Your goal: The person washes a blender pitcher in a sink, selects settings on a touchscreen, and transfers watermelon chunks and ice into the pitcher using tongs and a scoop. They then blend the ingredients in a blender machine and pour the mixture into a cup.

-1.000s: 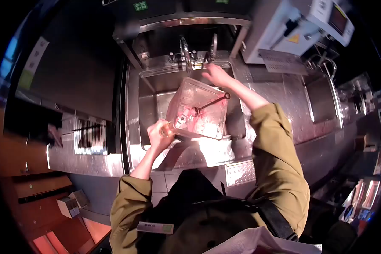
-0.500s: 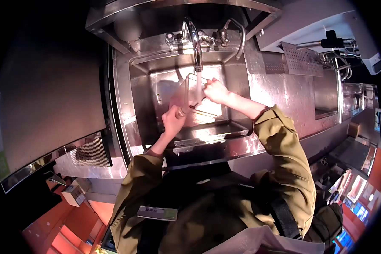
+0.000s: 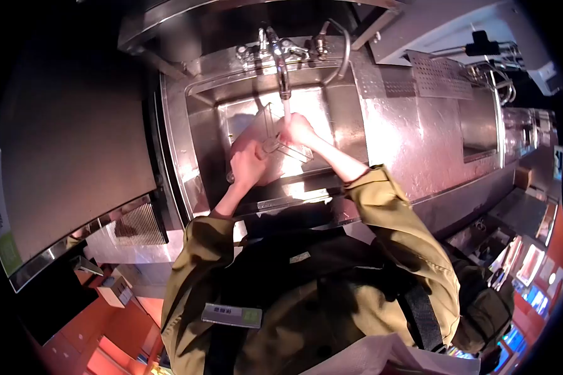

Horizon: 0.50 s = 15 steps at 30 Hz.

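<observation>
My left hand (image 3: 249, 164) is closed round the near-left part of a clear container (image 3: 292, 154) with thin, straight edges, held tilted over the sink (image 3: 350, 131). Its exact kind is hard to make out. Close by, my right hand (image 3: 299, 129) has its fingers curled at the container, under the running water; whatever is in them, if anything, is hidden. Water falls from the chrome faucet (image 3: 283, 72) onto this spot.
A second tap with a bent hose (image 3: 344, 53) stands behind the sink. To the right are a wet steel counter (image 3: 406, 134), a perforated plate (image 3: 441, 75) and a smaller basin (image 3: 480, 128). A large flat-topped unit (image 3: 81, 156) borders the left side.
My right hand has moved left and closer to my left hand, under the stream. The container has turned and shifted slightly left. The view has shifted a little too.
</observation>
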Tool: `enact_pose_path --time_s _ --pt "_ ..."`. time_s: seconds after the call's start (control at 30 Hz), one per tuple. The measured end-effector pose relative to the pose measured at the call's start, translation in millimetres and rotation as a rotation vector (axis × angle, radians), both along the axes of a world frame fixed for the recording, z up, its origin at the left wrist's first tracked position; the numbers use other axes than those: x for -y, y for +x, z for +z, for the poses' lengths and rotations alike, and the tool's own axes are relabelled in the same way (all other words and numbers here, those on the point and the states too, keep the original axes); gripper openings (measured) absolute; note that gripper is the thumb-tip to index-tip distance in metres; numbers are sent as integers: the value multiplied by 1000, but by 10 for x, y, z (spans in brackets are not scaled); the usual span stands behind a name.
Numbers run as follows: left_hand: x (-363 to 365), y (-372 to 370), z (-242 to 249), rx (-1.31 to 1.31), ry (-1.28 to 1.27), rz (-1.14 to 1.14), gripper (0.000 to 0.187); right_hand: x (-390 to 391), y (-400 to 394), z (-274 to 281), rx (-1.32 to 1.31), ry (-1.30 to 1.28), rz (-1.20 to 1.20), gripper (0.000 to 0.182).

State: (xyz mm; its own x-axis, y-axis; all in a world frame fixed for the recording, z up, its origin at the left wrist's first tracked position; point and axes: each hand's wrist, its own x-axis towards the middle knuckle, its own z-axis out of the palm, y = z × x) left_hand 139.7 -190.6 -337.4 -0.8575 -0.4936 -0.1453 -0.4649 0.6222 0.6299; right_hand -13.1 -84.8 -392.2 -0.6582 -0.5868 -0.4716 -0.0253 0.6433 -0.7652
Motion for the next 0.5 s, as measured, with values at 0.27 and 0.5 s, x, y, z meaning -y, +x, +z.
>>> enact_pose_path --time_s 0.27,0.5 --pt "38 -176 -417 123 909 -117 30 -421 -109 805 -345 28 390 23" --pt "-124 -537 -95 183 1060 6 30 -2190 -752 1077 -174 -353 -908 25"
